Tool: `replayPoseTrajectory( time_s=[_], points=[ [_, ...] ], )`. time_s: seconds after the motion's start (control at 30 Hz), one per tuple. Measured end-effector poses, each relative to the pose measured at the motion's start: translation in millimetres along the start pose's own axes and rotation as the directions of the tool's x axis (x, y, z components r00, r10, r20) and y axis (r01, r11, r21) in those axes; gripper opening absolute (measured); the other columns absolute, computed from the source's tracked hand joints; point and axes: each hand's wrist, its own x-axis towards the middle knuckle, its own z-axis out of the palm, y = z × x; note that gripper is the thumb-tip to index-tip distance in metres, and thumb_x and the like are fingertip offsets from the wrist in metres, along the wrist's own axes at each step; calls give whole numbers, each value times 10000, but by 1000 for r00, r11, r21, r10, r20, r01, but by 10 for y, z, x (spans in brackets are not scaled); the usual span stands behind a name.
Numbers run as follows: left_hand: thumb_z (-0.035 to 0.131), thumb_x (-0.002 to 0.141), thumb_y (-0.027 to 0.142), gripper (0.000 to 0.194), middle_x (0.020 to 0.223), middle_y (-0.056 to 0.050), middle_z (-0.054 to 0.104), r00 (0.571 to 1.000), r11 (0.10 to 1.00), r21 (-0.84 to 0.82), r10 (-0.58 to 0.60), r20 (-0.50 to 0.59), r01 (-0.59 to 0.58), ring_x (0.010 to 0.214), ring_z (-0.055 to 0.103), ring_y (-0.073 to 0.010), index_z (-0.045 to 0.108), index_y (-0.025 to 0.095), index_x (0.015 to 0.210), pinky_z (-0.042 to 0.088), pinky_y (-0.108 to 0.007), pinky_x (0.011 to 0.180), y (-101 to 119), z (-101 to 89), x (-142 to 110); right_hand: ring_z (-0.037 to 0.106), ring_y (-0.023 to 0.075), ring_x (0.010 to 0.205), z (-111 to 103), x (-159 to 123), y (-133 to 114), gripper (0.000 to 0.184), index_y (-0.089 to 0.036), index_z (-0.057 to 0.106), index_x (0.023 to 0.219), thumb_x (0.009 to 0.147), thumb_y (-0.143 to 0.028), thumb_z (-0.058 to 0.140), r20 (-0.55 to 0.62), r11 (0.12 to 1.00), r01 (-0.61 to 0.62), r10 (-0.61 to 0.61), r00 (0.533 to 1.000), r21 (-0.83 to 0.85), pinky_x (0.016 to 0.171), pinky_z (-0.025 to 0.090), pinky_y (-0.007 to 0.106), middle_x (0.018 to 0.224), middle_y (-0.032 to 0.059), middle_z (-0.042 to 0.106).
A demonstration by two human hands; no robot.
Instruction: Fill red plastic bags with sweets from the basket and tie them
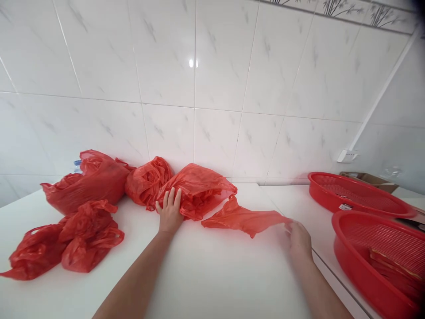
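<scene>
A red plastic bag lies on the white counter against the tiled wall. My left hand rests flat on its left part, fingers stretched out. One handle of the bag is pulled out long to the right. My right hand pinches the end of that handle; the hand is a little blurred.
More red bags sit at the left: a full one, a bunched one and two crumpled ones nearer the counter's front. Two red mesh baskets stand at the right, with a cardboard box behind.
</scene>
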Motion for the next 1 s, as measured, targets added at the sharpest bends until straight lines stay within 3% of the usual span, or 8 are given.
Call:
replayPoseTrajectory(
  time_s=[0.17,0.3,0.4,0.5,0.63,0.77,0.9,1.0],
  points=[
    [403,855,158,437,1441,-159,341,976,986,-64,143,-164,-156,1342,258,-299,463,161,1288,189,-562,1063,83,-194,-213,523,280,1044,-64,50,-92,376,-156,663,917,730,-393,438,34,966,161,-158,987,-203,894,404,416,1048,104,631],
    [450,868,204,353,1429,-157,351,905,896,-147,399,-144,-418,1338,257,-304,519,162,1212,278,-509,1043,214,-342,-398,371,305,1219,20,-72,-197,443,-164,630,1055,755,-444,464,128,877,340,-314,941,-340,1017,262,432,1271,121,514],
    [469,871,224,312,1415,-143,378,828,800,-219,555,-81,-558,1317,293,-294,545,163,1168,316,-473,1032,338,-416,-509,412,299,1184,161,-285,-222,508,-179,542,1216,817,-464,410,362,644,543,-405,840,-539,962,303,437,1260,119,516],
    [483,869,253,355,1422,-116,383,771,741,-292,637,22,-604,1286,344,-280,522,192,1216,336,-452,1022,424,-444,-573,521,295,1004,295,-520,-198,494,-164,490,1269,845,-403,409,582,372,683,-358,730,-628,825,362,415,1035,127,608],
    [471,876,370,425,1420,-88,400,801,825,-348,541,255,-446,1270,383,-277,480,253,1285,344,-463,1014,421,-347,-548,540,220,757,411,-725,-171,212,-185,621,949,782,-224,496,730,276,792,-309,610,-545,686,353,322,796,62,621],
    [415,878,465,476,1458,-80,350,864,948,-284,260,432,-143,1327,309,-307,461,278,1313,284,-525,1034,360,-110,-415,523,178,727,449,-800,-243,105,-200,552,829,801,-176,454,725,302,806,-355,590,-508,633,346,270,766,23,596],
    [500,823,464,490,1435,-94,387,889,957,-291,130,440,4,1321,313,-336,504,275,1276,222,-568,1041,346,80,-279,503,154,638,423,-899,-353,104,-203,465,831,864,-287,415,563,480,747,-493,664,-460,559,361,246,734,6,558],
    [533,808,388,479,1409,-106,419,919,940,-339,107,380,31,1304,333,-344,504,262,1269,234,-586,1023,346,96,-237,477,144,589,417,-1056,-381,88,-204,438,804,849,-279,437,495,475,811,-642,585,-341,531,369,242,690,-2,523]
  ],
)
